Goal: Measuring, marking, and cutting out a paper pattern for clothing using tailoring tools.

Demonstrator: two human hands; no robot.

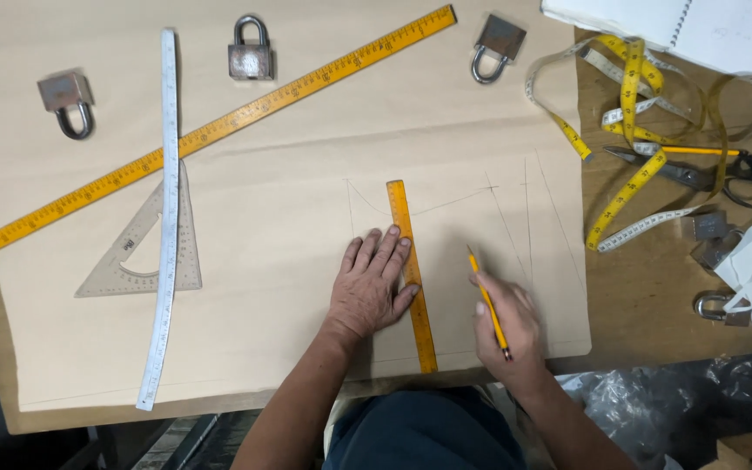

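I am pressing my left hand [369, 287] flat, fingers spread, on the brown paper [289, 200], its fingertips touching the short orange ruler [412, 274] lying near-to-far just right of it. My right hand [506, 322] is gripping a yellow pencil [488, 303], resting on the paper right of the ruler. Farther left are lying a long ruler [211, 130], a set square [145, 252] and a white strip [164, 218]; three padlocks [250, 52] are weighting the far edge.
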